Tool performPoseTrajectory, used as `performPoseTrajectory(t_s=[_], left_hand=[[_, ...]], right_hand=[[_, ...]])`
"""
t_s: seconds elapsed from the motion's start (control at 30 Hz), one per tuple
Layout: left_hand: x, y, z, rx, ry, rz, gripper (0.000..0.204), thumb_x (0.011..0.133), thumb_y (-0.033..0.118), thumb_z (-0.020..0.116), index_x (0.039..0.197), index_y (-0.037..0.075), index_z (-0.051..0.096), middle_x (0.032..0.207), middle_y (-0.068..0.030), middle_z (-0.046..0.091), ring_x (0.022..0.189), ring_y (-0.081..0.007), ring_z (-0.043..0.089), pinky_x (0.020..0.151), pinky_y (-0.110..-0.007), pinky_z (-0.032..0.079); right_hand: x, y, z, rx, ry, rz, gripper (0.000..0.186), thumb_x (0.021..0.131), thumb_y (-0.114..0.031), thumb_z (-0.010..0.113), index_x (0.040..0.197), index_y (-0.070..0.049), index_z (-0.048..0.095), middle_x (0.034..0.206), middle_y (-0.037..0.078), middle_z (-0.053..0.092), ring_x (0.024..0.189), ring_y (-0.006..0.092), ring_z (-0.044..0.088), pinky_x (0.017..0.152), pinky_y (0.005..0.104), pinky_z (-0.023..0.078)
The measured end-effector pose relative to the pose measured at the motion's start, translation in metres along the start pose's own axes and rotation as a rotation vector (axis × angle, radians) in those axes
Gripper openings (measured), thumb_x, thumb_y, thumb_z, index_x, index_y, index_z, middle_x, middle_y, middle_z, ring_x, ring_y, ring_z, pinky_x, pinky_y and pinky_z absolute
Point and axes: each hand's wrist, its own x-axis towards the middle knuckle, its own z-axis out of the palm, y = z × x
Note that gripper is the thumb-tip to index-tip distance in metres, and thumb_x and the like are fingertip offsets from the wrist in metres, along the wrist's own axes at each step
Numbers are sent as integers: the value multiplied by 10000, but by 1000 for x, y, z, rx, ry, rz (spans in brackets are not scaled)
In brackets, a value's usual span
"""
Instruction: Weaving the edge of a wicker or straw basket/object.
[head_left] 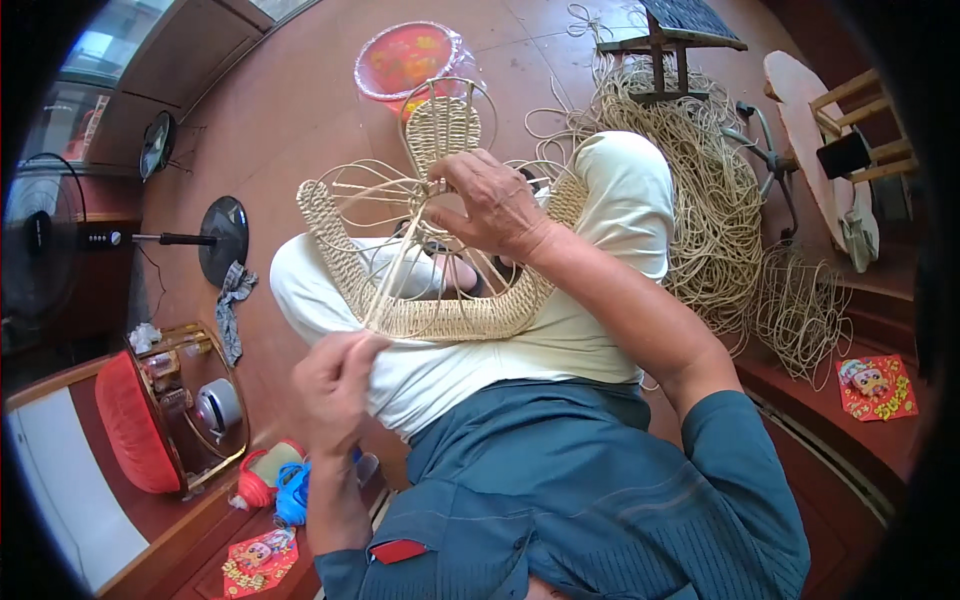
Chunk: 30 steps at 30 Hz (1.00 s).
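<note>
Across my lap rests a partly woven frame [440,318], its thin wire loops wrapped in tan cord along a curved band, with a rounded woven panel at the far end. My right hand [490,205] is closed at the frame's middle, where wires and cord strands meet; its fingertips are partly hidden. Near the band's close left edge, my left hand [338,385] pinches strands of tan cord [392,272]. The strands run taut between the two hands, over the band. The left hand is slightly blurred.
A big heap of loose cord [700,200] lies on the floor to the right, beside a small stool [670,45]. A red plastic-lined bucket [405,65] stands ahead. On the left are a fan's round base [224,240] and a red-cushioned seat [138,422].
</note>
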Motion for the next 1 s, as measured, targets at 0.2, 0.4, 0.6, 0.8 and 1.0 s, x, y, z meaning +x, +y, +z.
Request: performPoseTrajectory(t_s=[0.2, 0.4, 0.6, 0.8, 1.0], left_hand=[[-24, -3, -125, -31, 226, 197, 411, 1092, 339, 715, 812, 89, 549, 826, 41, 435, 765, -88, 403, 713, -275, 331], [-27, -22, -288, -239, 506, 220, 438, 1157, 348, 624, 801, 117, 518, 727, 38, 432, 722, -92, 436, 1024, -376, 501], [-39, -56, -457, -572, 908, 54, 241, 1081, 275, 766, 963, 106, 640, 636, 13, 494, 527, -77, 466, 905, -373, 595], [-105, -66, -677, -203, 959, -107, 405, 1020, 313, 819, 1204, 22, 608, 721, -33, 575, 593, -173, 551, 770, -322, 587], [-75, -64, -668, 298, 2107, -701, 621, 977, 553, 682, 1351, 59, 720, 1123, -214, 792, 972, -344, 762, 869, -483, 605]], right_hand=[[2, -1, 5, -14, 33, 22, 330, 929, -322, 826, 1144, -124, 674, 1083, 75, 709, 1036, 297, 698, 872, 430, 567], [4, -2, 4, -3, 16, 69, 286, 951, -370, 818, 1091, -161, 682, 1038, 39, 703, 1017, 287, 698, 850, 428, 564], [2, 1, 6, 6, 10, 89, 272, 964, -375, 804, 1070, -159, 677, 1011, 52, 686, 1012, 299, 688, 863, 441, 551], [8, -3, 14, 36, 9, 81, 248, 977, -362, 790, 1041, -151, 677, 1008, 59, 689, 1005, 307, 685, 859, 447, 548], [2, 0, 4, -33, 31, 150, 244, 987, -360, 780, 1014, -140, 676, 967, 52, 699, 967, 313, 687, 837, 455, 552]])
